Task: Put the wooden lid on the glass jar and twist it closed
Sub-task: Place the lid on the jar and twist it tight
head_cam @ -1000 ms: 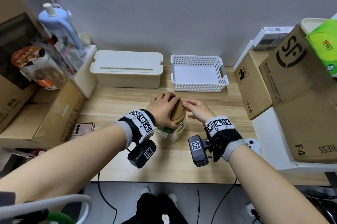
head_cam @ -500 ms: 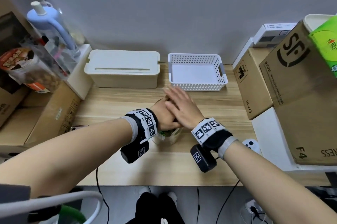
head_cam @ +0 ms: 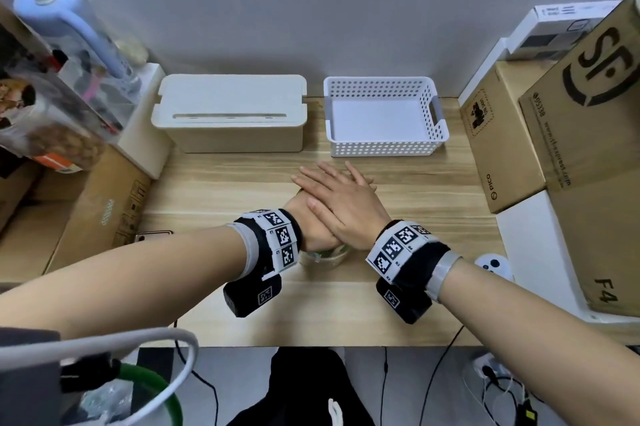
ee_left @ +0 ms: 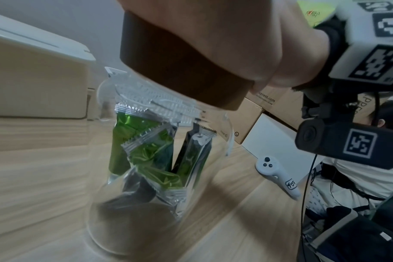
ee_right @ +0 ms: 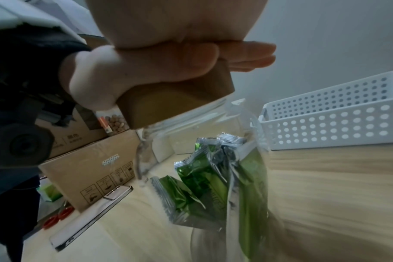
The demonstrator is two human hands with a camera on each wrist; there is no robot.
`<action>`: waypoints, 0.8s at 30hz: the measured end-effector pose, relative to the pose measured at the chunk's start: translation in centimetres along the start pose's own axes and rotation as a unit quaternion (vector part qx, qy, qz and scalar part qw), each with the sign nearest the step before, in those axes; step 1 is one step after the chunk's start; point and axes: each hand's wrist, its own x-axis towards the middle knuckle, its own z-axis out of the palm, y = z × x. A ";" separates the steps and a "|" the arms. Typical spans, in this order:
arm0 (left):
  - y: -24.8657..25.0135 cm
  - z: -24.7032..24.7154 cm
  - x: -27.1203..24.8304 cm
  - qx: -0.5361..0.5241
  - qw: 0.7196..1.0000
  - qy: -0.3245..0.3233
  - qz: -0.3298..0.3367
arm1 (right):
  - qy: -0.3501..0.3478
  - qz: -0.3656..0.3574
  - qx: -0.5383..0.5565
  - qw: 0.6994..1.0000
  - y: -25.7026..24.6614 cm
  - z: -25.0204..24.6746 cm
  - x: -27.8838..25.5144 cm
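The glass jar (ee_left: 157, 159) with green sachets inside stands on the wooden desk (head_cam: 415, 217), and the wooden lid (ee_left: 180, 70) sits on its mouth. My left hand (head_cam: 311, 228) lies palm down on the lid (ee_right: 175, 101), its fingers (ee_right: 254, 53) stretched straight past the far edge. My right hand (head_cam: 339, 197) lies flat on top of the left hand, fingers straight. In the head view both hands hide the lid, and only the jar's lower part (head_cam: 323, 257) shows beneath them.
A white perforated basket (head_cam: 384, 145) and a cream lidded box (head_cam: 228, 113) stand behind the jar. Cardboard boxes (head_cam: 502, 148) line the right side, another (head_cam: 97, 210) the left. A phone (head_cam: 152, 236) lies at the left, a white controller (head_cam: 493, 266) at the right.
My right hand left the lid's right edge and moved onto the back of my left hand. The left hand's fingers went from curled round the lid to flat.
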 end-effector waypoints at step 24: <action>0.0 0.7 -0.1 0.075 0.994 0.002 -0.084 | -0.030 0.100 0.046 0.993 -2.1 -0.9 2.6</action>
